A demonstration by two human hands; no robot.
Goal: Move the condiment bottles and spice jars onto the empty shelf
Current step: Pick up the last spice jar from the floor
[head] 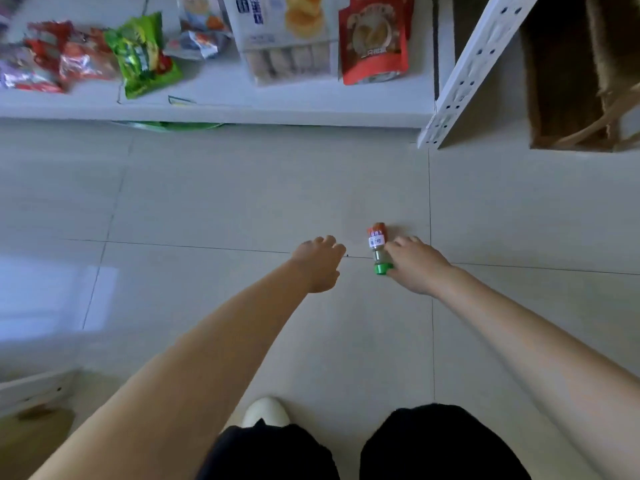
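— Where was the spice jar [378, 249] found?
— It was seen lying on its side on the tiled floor [242, 202], its green cap [382, 269] turned toward the person. It was well apart from the white shelf [221, 109], on which snack packets [142, 57] were piled.
— And the hands?
— The right hand [417, 265] was laid against the jar's right side, fingers by the label and thumb by the cap. Whether the jar was truly grasped could not be told. The left hand [320, 263] was held near the jar, loosely curled, with nothing in it.
— How was the pick-up best done?
— It was judged that the barrel ought to be wrapped fully, thumb opposite fingers, since a round jar on smooth tile could be rolled away by a sideways nudge. No empty shelf was shown
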